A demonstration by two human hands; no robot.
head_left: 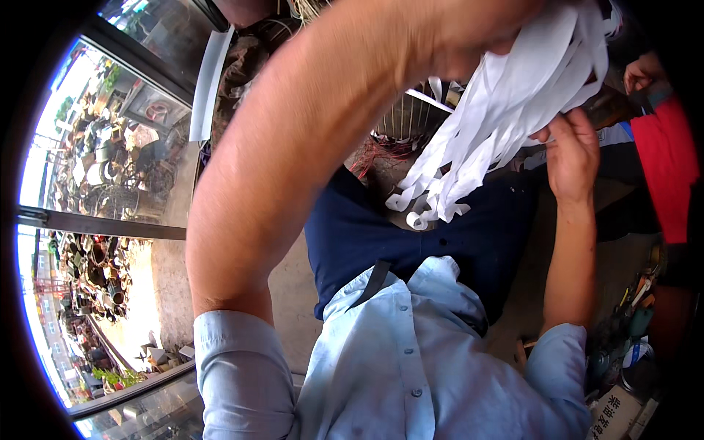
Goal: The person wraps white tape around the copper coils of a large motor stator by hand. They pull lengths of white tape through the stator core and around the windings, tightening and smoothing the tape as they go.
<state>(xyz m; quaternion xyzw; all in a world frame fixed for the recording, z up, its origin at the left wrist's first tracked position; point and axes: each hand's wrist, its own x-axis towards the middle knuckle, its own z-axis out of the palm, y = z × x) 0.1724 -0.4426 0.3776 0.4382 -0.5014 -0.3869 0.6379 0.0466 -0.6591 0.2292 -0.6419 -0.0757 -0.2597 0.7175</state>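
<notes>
A loose bunch of long white ribbon-like strips (506, 95) hangs before me, their lower ends curling over my dark blue trousers. My left arm reaches across the upper part of the view, and my left hand (477, 44) is at the top edge beside the bunch. It is blurred and partly cut off, so its fingers do not show clearly. On the other side, my right hand (576, 158) is raised with bent fingers closed at the edge of the strips. Some of those fingertips are hidden behind the white material.
Another person in a red garment (667, 169) sits close on the right, a hand (644, 72) showing. A wire basket (407, 121) stands beyond the strips. Tools and a labelled can (623, 403) crowd the lower right. A framed glass window (103, 224) runs along the left.
</notes>
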